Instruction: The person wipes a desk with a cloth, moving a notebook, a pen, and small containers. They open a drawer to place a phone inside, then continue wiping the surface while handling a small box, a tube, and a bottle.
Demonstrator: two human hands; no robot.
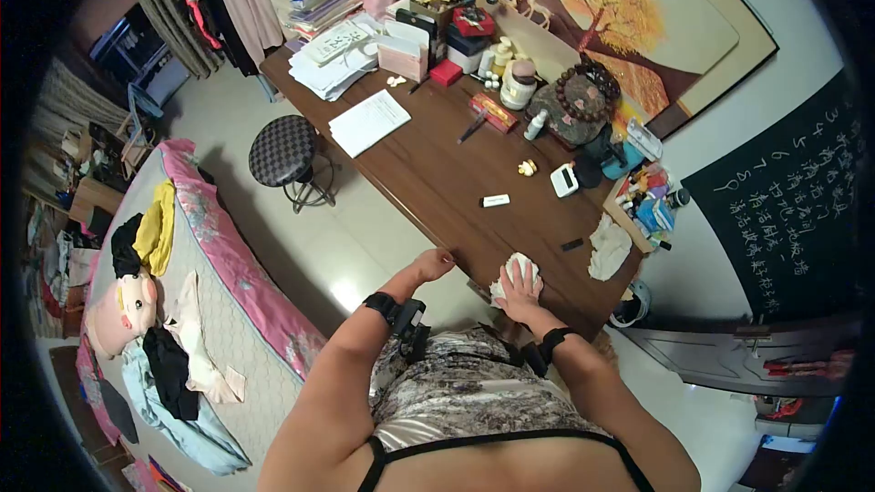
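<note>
My right hand holds a crumpled white cloth against the brown wooden desk, close to its front edge. Its fingers are spread over the cloth, which shows around them. My left hand hangs just off the desk's front edge, fingers curled in and nothing visible in them. A second white cloth lies crumpled to the right, with a small dark bar beside it. Farther in on the desktop are a white stick-shaped item, a small white device and a small yellowish figure.
Papers, a red box, bottles and a stone ornament with beads crowd the back of the desk. An open box of small items stands right. A checkered stool and a bed with clothes are left.
</note>
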